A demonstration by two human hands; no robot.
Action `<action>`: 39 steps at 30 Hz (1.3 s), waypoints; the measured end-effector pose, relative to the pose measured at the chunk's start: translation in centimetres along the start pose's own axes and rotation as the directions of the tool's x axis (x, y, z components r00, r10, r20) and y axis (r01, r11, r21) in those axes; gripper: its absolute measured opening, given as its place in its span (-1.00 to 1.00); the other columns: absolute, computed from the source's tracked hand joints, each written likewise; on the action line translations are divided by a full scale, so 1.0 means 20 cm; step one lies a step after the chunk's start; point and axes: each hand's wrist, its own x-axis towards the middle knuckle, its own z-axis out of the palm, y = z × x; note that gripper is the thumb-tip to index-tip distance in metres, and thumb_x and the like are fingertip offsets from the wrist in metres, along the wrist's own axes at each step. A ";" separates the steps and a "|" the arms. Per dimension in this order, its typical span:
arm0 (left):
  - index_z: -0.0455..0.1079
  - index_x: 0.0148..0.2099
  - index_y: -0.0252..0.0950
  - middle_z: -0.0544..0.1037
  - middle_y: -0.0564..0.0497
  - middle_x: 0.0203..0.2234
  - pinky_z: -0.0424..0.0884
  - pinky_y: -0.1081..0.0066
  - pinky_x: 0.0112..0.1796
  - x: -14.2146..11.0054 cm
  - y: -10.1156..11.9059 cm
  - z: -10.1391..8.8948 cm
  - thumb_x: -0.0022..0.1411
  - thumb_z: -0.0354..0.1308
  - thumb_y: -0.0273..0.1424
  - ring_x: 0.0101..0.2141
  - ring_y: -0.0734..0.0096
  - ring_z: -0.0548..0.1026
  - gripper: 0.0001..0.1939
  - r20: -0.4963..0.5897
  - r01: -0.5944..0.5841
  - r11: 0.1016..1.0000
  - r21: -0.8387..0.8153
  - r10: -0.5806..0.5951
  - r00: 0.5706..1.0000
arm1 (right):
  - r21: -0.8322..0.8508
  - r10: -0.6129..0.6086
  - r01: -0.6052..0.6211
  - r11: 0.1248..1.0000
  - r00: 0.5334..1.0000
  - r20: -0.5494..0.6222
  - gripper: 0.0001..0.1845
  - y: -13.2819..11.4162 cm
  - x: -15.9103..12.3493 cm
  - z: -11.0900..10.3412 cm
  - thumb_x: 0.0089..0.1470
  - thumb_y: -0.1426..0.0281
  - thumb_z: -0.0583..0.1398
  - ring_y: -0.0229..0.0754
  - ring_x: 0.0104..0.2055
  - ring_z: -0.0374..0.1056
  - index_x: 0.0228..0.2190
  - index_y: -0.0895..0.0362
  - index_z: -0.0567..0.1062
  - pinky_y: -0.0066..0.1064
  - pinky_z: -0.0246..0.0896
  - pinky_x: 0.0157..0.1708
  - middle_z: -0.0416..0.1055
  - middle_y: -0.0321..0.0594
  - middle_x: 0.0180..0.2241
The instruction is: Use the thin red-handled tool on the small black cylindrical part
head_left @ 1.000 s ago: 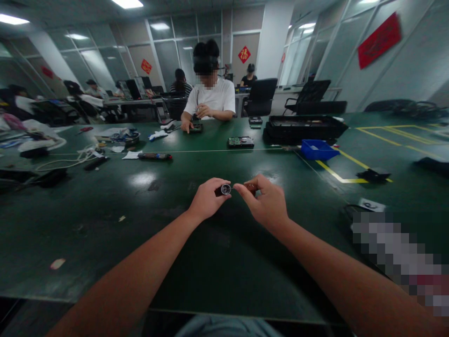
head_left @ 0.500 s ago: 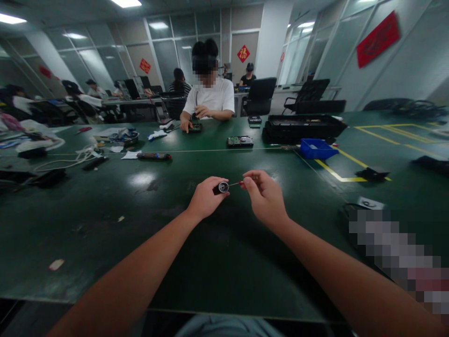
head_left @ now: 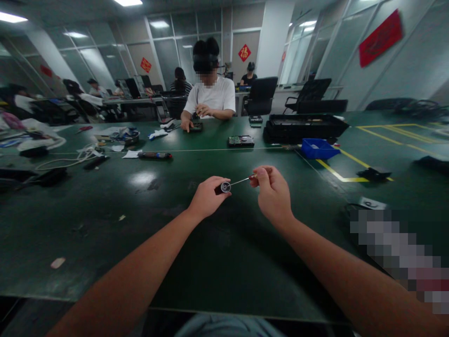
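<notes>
My left hand [head_left: 207,197] is closed round a black cylinder [head_left: 225,187] whose round, pale-rimmed end faces the camera. What kind of thing the cylinder is, I cannot make out. To its right, my right hand [head_left: 275,192] grips the reddish handle of a thin screwdriver [head_left: 240,181]. The metal shaft slopes down leftward, and its tip meets the cylinder's end face. Whether the tip touches or goes inside is too small to tell. Both hands are held over the green table [head_left: 196,262], and my fingers cover most of the handle.
Across the table a person [head_left: 210,98] in a white shirt handles a small dark device. A hard drive [head_left: 241,141], a blue bin [head_left: 320,149] and a long black tray [head_left: 305,127] lie farther back. Leftward are a dark tool [head_left: 155,155] and white cables [head_left: 72,159].
My right hand has moved right and slightly up, away from my left hand. More of the screwdriver's shaft shows between them. My left hand and the cylinder stay nearly in place.
</notes>
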 end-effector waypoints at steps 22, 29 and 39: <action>0.52 -0.02 -0.23 0.59 -0.01 -0.10 0.44 0.23 0.01 0.00 0.00 0.00 0.09 0.38 -0.51 -0.08 0.28 0.53 -0.62 0.021 0.003 1.000 -0.008 -0.002 1.000 | -0.335 -0.247 0.334 0.881 0.929 0.275 -0.84 -0.05 -0.05 -0.01 0.26 0.31 0.11 -0.18 -0.38 0.43 -0.24 0.12 0.44 -0.36 0.22 -0.35 0.51 -0.20 -0.38; 0.52 -0.03 -0.23 0.60 -0.01 -0.12 0.46 0.25 -0.02 -0.01 0.00 0.00 0.11 0.36 -0.51 -0.10 0.30 0.54 -0.65 0.033 -0.013 1.000 -0.024 0.013 0.999 | -0.339 -0.257 0.354 0.872 0.919 0.300 -0.77 -0.05 -0.05 -0.02 0.30 0.27 0.05 -0.12 -0.32 0.42 -0.28 0.10 0.46 -0.29 0.22 -0.30 0.49 -0.18 -0.39; 0.52 0.04 -0.23 0.59 -0.02 -0.09 0.45 0.23 0.01 0.00 -0.01 0.01 0.10 0.38 -0.50 -0.07 0.29 0.54 -0.58 0.018 0.001 1.000 0.003 -0.001 1.000 | 0.039 0.069 -0.073 0.997 0.992 0.105 -0.69 0.04 -0.01 0.02 0.27 0.16 0.10 -0.15 -0.34 0.43 -0.29 0.11 0.50 -0.26 0.30 -0.26 0.48 -0.21 -0.40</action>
